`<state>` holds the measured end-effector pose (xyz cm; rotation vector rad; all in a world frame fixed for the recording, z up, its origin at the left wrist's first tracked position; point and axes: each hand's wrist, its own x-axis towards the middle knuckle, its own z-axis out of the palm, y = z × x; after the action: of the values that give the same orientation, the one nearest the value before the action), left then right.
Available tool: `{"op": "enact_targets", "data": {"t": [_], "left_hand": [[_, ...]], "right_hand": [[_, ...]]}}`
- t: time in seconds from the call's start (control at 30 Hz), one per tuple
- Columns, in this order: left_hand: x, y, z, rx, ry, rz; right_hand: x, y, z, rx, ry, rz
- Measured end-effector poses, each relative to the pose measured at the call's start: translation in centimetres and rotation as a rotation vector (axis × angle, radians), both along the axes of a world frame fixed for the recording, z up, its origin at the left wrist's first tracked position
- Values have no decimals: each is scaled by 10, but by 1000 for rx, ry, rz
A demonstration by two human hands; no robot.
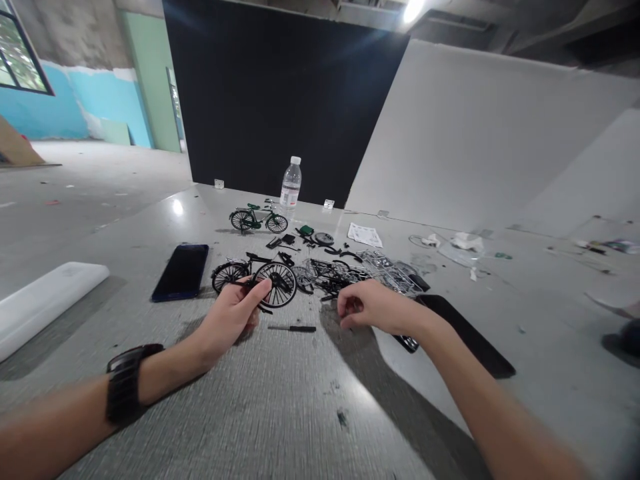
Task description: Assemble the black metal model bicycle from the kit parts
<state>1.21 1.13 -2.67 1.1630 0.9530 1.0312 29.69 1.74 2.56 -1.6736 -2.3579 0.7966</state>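
Note:
My left hand [233,313], with a black watch on its wrist, grips a black model bicycle [255,273] by its frame, between the two spoked wheels. My right hand [373,307] hovers just right of it with the fingers curled in; whether it holds a small part I cannot tell. A small black screwdriver [293,328] lies on the table between my hands. A heap of black and clear plastic parts [350,270] sits right behind my right hand.
A finished green model bicycle [259,219] and a water bottle [291,183] stand farther back. A dark phone [181,271] lies left, a black tray [470,337] right, a white box [45,300] at the far left. Paper sheets [365,234] and scraps lie back right.

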Motion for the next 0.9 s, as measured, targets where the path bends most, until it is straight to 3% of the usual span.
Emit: {"op": "enact_targets", "data": {"t": [0.2, 0.43, 0.73, 0.9], "left_hand": [[-1, 0, 0, -12, -22, -1], [0, 3, -3, 32, -11, 26], [0, 0, 0, 52, -6, 87], [1, 1, 2, 102, -26, 158]], "right_hand": [[-8, 1, -2, 39, -33, -70], [-12, 8, -13, 279, -84, -58], [0, 14, -15, 317, -137, -36], [-20, 8, -21, 516, -146, -29]]}}
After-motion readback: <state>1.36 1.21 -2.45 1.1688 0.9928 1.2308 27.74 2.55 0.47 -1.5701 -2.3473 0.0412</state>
